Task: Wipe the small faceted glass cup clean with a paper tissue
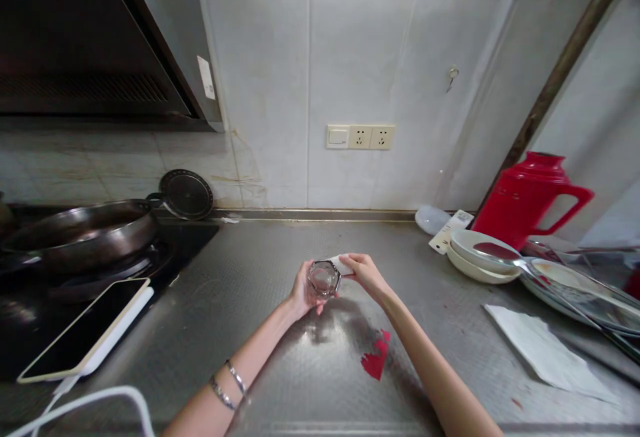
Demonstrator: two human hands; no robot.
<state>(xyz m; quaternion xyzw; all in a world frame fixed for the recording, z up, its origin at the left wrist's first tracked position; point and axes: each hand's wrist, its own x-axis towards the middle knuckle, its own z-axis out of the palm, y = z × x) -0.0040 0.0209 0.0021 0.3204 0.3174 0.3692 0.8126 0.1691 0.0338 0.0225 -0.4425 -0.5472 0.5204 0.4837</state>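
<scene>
- Left hand (301, 292): closed around a small clear faceted glass (323, 279), which was held tilted with its mouth turned towards the camera.
- Right hand (364, 273): fingers were pinched on a folded white tissue (342, 264), which was pressed against the rim of the glass at its 1 o'clock edge.
- Glass, position: recorded near the middle of the view, raised above the brushed stainless-steel counter (260, 277), with its shadow cast on the metal beneath. All clock positions below were taken from the glass.
- Two thin silver bangles (229, 384): worn on the left wrist, at 7 o'clock.
- Flat red irregular patch (376, 357): noted on the counter at 5 o'clock, just beside the right forearm.
- White paper napkin (545, 350): laid flat at 4 o'clock, well apart from both hands.
- Stacked white ceramic bowls (477, 257): set at 3 o'clock, near the counter's right end.
- Red plastic thermos jug (525, 197): stood upright at 2 o'clock, just behind the bowls, its handle turned to the right.
- Dark round metal pan (80, 230): placed on the black hob (30, 317) at 9 o'clock.
- Round black lid (186, 194): leaned against the tiled wall at 10 o'clock, just behind the pan.
- Black-screened phone (85, 330): laid at 8 o'clock on the hob's near edge, with a white cable (100, 400) trailed below it.
- Cream wall socket panel (361, 137): mounted on the tiles at 12 o'clock.
</scene>
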